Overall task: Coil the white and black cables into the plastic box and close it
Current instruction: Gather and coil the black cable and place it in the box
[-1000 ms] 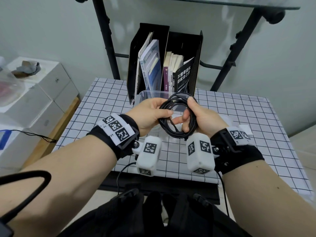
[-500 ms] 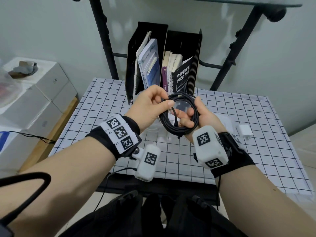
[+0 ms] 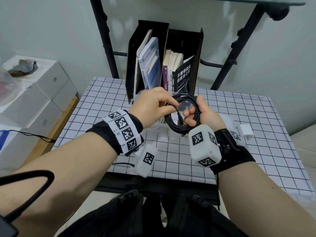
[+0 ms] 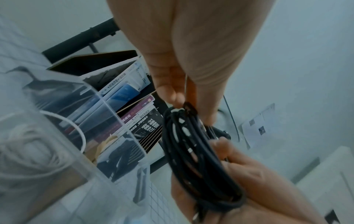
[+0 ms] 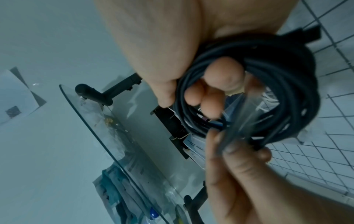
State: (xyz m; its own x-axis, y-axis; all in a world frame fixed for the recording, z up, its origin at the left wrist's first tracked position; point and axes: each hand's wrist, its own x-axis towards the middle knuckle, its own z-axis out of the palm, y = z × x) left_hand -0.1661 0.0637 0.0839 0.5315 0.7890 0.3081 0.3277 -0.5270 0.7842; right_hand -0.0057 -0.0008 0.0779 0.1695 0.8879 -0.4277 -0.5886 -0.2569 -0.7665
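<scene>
The black cable point(image 3: 172, 126) is wound into a coil and held above the clear plastic box point(image 3: 161, 134). My right hand point(image 3: 191, 115) grips the coil, fingers curled through its middle, thumb on the outer side. My left hand point(image 3: 172, 106) pinches the cable's loose end at the top of the coil. In the left wrist view the black coil point(image 4: 191, 145) hangs between both hands, and the white cable point(image 4: 28, 144) lies coiled inside the box point(image 4: 76, 159). The right wrist view shows my fingers point(image 5: 220, 84) inside the coil point(image 5: 287, 72). No lid is in view.
A black file holder with books point(image 3: 164, 65) stands right behind the box on the checked tablecloth point(image 3: 106, 100). A white charger plug point(image 3: 246, 133) lies to the right of my right wrist. White storage boxes point(image 3: 42, 93) stand left of the table. Black frame posts point(image 3: 104, 40) rise behind.
My right wrist has turned palm up, tipping the coil flatter. My left hand has shifted from the coil's left side to pinching the loose end near its top.
</scene>
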